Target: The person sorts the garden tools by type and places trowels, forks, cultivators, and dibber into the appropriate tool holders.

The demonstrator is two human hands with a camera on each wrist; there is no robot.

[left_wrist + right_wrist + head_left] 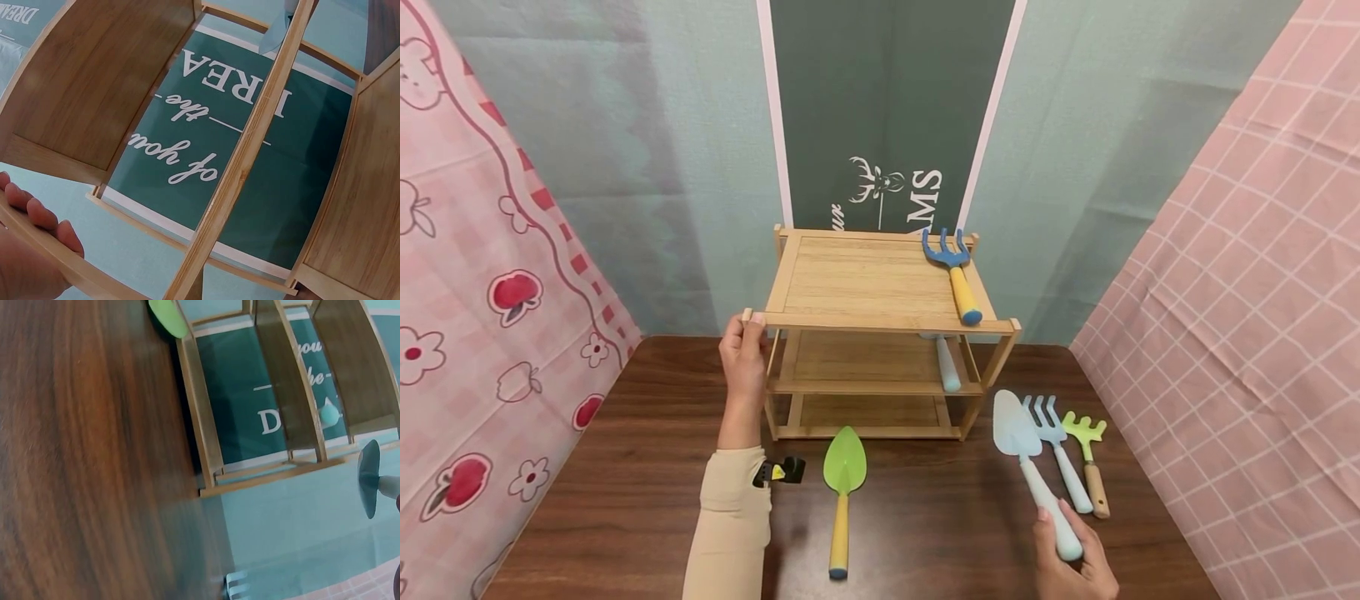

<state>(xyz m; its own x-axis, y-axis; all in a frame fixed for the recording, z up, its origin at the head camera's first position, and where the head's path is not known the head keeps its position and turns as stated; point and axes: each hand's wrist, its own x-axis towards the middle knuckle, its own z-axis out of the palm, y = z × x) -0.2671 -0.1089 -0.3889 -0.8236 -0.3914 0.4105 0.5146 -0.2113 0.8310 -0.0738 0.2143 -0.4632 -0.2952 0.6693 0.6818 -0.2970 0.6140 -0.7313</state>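
Observation:
A three-tier wooden shelf [872, 287] stands on the brown table. My left hand [744, 354] grips its front left top corner; in the left wrist view those fingers [42, 215] curl over the wooden rail. At the front right, my right hand [1075, 562] holds a pale blue garden trowel [1017, 425] by its handle, blade pointing away from me. The trowel's blade [369, 479] appears edge-on in the right wrist view, beside the shelf. A pale blue hand fork [1060, 454] lies just right of the trowel, partly overlapped by its blade.
On the top tier rests a blue hand fork with a yellow handle [962, 292]. A pale-handled tool [950, 371] lies on the middle tier. A green trowel [845, 462] lies before the shelf, and a green rake [1092, 458] at right. Fabric curtains [1247, 275] hang around the table.

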